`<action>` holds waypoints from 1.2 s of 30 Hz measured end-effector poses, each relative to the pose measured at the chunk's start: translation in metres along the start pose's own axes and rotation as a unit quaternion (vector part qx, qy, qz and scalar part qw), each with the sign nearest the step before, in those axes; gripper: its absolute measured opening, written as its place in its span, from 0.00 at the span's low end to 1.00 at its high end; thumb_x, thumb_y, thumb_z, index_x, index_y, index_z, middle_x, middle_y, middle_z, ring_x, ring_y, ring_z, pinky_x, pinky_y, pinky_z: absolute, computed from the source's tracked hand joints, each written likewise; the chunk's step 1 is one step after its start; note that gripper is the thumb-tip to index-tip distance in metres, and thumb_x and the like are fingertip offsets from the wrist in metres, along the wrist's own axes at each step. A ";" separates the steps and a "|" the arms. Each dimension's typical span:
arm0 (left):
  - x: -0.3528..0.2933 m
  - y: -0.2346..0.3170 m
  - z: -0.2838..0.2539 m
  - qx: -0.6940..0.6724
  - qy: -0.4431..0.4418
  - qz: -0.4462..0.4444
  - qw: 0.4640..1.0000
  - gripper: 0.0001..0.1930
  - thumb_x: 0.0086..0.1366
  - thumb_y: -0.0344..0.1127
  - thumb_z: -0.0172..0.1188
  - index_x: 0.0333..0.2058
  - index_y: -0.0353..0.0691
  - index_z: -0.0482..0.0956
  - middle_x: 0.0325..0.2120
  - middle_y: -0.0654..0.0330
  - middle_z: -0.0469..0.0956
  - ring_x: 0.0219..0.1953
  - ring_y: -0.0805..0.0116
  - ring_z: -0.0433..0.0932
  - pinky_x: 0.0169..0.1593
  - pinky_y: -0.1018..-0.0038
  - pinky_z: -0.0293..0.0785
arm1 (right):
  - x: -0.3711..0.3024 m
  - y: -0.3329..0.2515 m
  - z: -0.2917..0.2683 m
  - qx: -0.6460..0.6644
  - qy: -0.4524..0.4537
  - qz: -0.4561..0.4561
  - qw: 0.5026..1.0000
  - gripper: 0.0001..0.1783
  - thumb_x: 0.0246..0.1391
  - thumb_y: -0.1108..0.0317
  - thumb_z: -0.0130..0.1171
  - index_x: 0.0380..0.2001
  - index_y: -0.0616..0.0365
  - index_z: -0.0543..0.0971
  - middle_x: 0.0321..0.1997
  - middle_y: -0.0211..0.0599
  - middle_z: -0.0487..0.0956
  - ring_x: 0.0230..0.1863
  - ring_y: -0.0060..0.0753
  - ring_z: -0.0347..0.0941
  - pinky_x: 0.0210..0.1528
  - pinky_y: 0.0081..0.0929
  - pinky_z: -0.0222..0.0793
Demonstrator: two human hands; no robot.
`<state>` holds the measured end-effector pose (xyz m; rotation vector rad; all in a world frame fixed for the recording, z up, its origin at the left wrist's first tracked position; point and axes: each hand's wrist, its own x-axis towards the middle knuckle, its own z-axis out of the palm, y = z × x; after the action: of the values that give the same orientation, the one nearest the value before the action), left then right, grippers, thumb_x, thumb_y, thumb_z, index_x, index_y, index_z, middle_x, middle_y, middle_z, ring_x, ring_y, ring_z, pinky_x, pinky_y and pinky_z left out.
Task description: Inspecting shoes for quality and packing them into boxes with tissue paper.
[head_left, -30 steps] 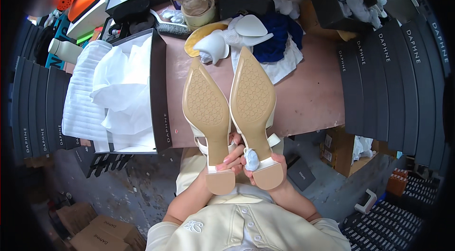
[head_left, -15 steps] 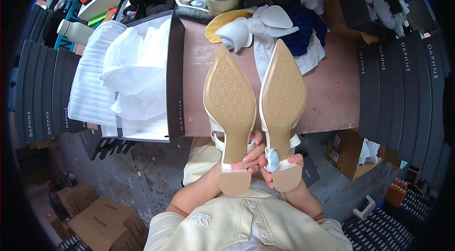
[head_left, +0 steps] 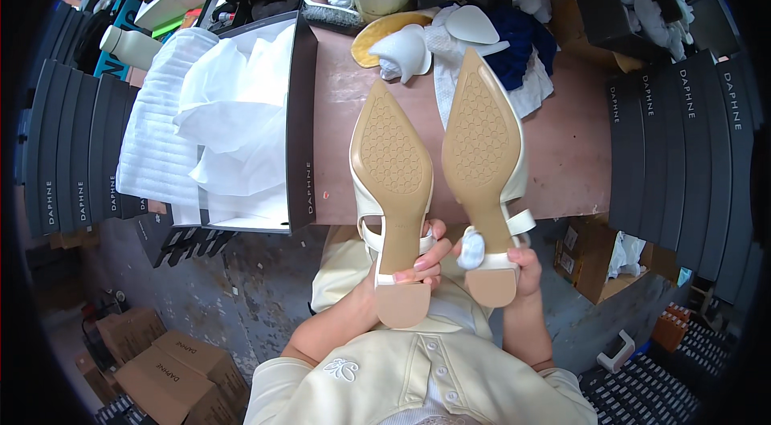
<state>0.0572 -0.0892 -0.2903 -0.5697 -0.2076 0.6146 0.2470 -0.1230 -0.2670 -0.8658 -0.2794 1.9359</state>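
Note:
Two white pointed-toe slingback shoes with low block heels are held up soles toward me, toes pointing away. My left hand [head_left: 426,256] is closed round the heel end of the left shoe [head_left: 393,156], its fingers wrapped over the narrow waist. The right shoe [head_left: 482,136] is gripped near its heel by my right hand [head_left: 526,268], the thumb against the heel's side. A small whitish-blue wad [head_left: 472,250], perhaps cloth or tissue, sits against the right shoe's inner side, by the fingers of my right hand. Most of those fingers are hidden behind the shoe.
An open dark shoebox [head_left: 301,128] with white tissue stands left on the pink worktable [head_left: 562,168]. Beyond the shoes lie a yellow pad [head_left: 377,44], white shaped inserts [head_left: 472,26], blue cloth [head_left: 522,40] and a brush [head_left: 333,17]. Stacked dark boxes [head_left: 666,144] flank the right.
The right shoe has swung away from the left one, its heel moving right and its toe slightly left and farther off. My right hand and the wad moved with it.

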 end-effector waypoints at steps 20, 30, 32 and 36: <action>-0.003 -0.005 0.011 0.112 -0.037 -0.048 0.992 0.14 0.69 0.40 0.41 0.41 0.32 0.62 0.19 0.59 0.63 0.08 0.75 0.67 0.36 0.68 0.80 | 0.012 -0.057 0.011 -0.782 0.275 -0.185 0.528 0.32 0.48 0.58 0.61 0.53 0.63 0.67 0.50 0.53 0.72 0.51 0.52 0.69 0.53 0.43 0.62; -0.008 -0.003 0.012 0.127 0.008 -0.069 0.989 0.15 0.70 0.42 0.37 0.38 0.33 0.63 0.18 0.58 0.63 0.08 0.74 0.65 0.34 0.66 0.79 | -0.022 -0.053 0.070 -0.561 0.094 -0.301 0.765 0.46 0.34 0.56 0.73 0.55 0.65 0.63 0.45 0.48 0.76 0.41 0.35 0.75 0.36 0.24 0.70; -0.009 -0.006 0.011 0.123 -0.006 -0.077 0.989 0.19 0.68 0.46 0.43 0.41 0.31 0.64 0.20 0.58 0.65 0.09 0.74 0.68 0.36 0.67 0.80 | -0.002 -0.033 0.076 -0.544 0.016 -0.306 0.781 0.58 0.34 0.56 0.74 0.62 0.64 0.50 0.54 0.52 0.69 0.50 0.40 0.72 0.44 0.27 0.70; -0.018 -0.015 0.013 0.160 0.106 -0.035 0.981 0.26 0.66 0.55 0.43 0.44 0.33 0.66 0.23 0.58 0.70 0.12 0.73 0.66 0.33 0.65 0.79 | 0.028 -0.005 0.090 -0.499 -0.020 -0.244 0.831 0.59 0.41 0.63 0.71 0.65 0.63 0.40 0.58 0.53 0.65 0.56 0.39 0.67 0.50 0.28 0.67</action>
<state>0.0458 -0.1038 -0.2713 -0.3120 0.0710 0.5013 0.1816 -0.0822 -0.2119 -1.2338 -1.4765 1.2377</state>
